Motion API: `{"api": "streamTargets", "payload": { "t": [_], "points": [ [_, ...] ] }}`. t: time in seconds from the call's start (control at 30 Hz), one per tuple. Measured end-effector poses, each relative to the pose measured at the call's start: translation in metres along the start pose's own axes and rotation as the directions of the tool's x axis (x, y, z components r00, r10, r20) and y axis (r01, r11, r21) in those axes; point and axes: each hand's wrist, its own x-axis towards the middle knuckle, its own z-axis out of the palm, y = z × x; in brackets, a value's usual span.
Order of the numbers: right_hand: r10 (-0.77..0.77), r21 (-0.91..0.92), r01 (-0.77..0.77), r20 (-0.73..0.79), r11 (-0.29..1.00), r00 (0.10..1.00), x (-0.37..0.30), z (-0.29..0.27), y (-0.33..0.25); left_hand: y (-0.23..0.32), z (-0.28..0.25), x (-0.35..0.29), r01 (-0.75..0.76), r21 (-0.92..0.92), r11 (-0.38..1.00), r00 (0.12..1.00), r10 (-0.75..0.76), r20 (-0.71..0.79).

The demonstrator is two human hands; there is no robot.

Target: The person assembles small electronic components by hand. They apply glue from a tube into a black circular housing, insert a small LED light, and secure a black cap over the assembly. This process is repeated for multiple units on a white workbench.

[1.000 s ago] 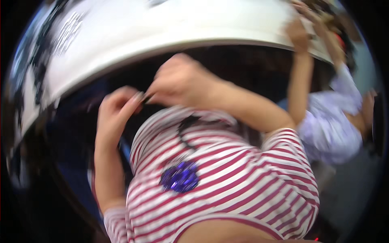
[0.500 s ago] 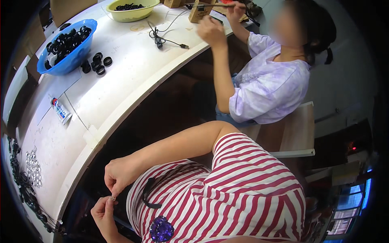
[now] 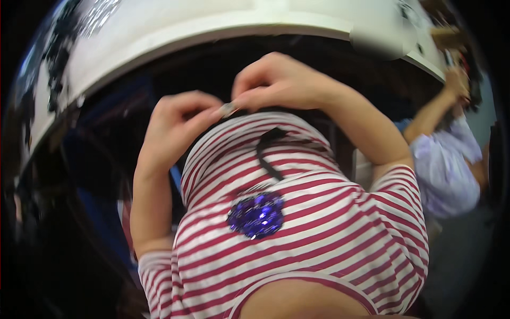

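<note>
A small shiny silvery piece (image 3: 227, 110) is pinched between both hands just in front of my belly; motion blur hides its exact kind. My left hand (image 3: 172, 125) grips it from the left with thumb and fingers closed. From the other side my right hand (image 3: 279, 85) meets it, also in a closed pinch, fingertips nearly touching the left ones. Below them is my red-and-white striped shirt (image 3: 313, 212), with a purple sequined ornament (image 3: 257, 214) and a black strap (image 3: 265, 154) on it.
The curved edge of a white table (image 3: 239, 24) runs beyond my hands. On its left part lie a pile of silvery pieces (image 3: 98, 16) and black corded items (image 3: 58, 58). At the far right sits a co-worker in a pale purple shirt (image 3: 446, 170).
My view has swung so that my hands now appear near the upper middle instead of the lower left. Both still pinch the small piece. The bowls and tube have left the view.
</note>
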Motion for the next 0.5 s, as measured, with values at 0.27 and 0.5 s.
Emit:
{"api": "streamTargets", "payload": {
  "t": [0.27, 0.5],
  "points": [
    [0.048, 0.209, -0.045, -0.013, 0.977, 0.999, 0.009, 0.007, 0.006, -0.016, 0.002, -0.004, 0.104, -0.340, 0.934, 0.993, -0.114, -0.010],
    [0.018, 0.294, 0.008, -0.086, 0.956, 0.996, 0.005, 0.009, 0.010, -0.019, 0.015, -0.002, 0.058, -0.593, 0.803, 0.989, -0.126, -0.073]
  ]
}}
